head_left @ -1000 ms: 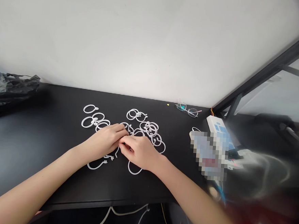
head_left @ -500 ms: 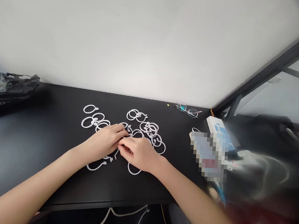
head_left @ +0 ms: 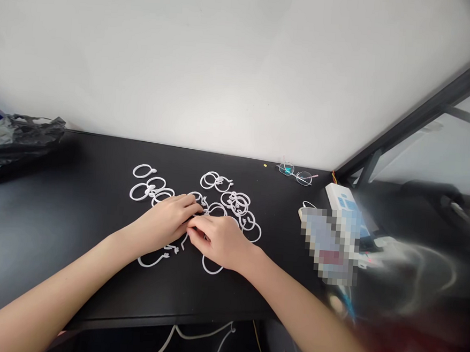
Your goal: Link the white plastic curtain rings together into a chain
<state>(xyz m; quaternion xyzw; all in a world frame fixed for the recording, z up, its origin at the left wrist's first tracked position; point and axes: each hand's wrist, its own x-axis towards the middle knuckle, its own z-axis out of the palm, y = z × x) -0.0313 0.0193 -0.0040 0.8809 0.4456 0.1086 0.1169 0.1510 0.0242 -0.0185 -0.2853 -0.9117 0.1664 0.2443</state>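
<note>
My left hand (head_left: 174, 214) and my right hand (head_left: 216, 238) meet over the black table, fingers bent and fingertips pinched together. From under them sticks out the end of an open white plastic ring (head_left: 184, 241), and both hands grip it; the rest of it is hidden by my fingers. Several more white plastic rings (head_left: 239, 204) with small clasps lie loose around the hands, some overlapping. One open ring (head_left: 152, 261) rests below my left wrist, and another ring (head_left: 212, 265) is partly covered by my right hand.
The black table (head_left: 97, 188) meets a white wall at the back. Eyeglasses (head_left: 295, 174) lie near the wall. To the right are a blurred-out phone (head_left: 322, 241) and a white box (head_left: 340, 199). A black plastic bag (head_left: 24, 134) sits at far left. Cables (head_left: 203, 336) hang below the front edge.
The whole view has shifted very slightly. Both hands keep their pinch on the ring at the same spot, and the loose rings lie as before.
</note>
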